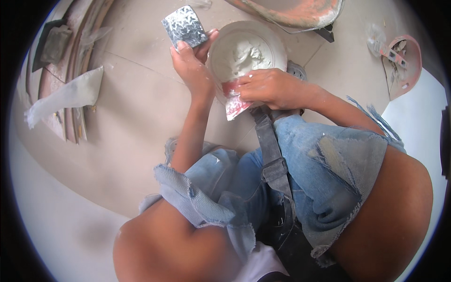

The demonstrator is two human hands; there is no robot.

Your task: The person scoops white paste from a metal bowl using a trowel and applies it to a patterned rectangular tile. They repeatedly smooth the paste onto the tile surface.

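The left hand (190, 63) is closed on the lower edge of a square plate (184, 28), thumb and fingers gripping its near corner; the plate tilts, its dark face smeared with white, and its other edges stand out past the fingers. The right hand (277, 89) has its fingers bent together, pinching a red-and-white tool (237, 108) at the near side of a round bucket (280, 47). The tool's wide end, coated in white, points out toward the person; whether it touches the rim, I cannot tell. Inside the bucket lies white paste (256, 54), heaped unevenly, with the far part of the rim uncovered by either hand.

Room is tight between the plate and the bucket: the left fingertips come right up to the rim in this view. To the left, a wide stretch of tiled floor (136, 127) runs from the left forearm to a stack of long strips (80, 51), with a pale plastic sheet (70, 96) across it. Beyond the bucket, the curved edge of an orange-stained container (305, 14) limits the far side. At the right, floor separates the right forearm from a pink container (408, 66). Close on the near side are the denim-covered legs (216, 174) and a dark buckled strap (274, 160)
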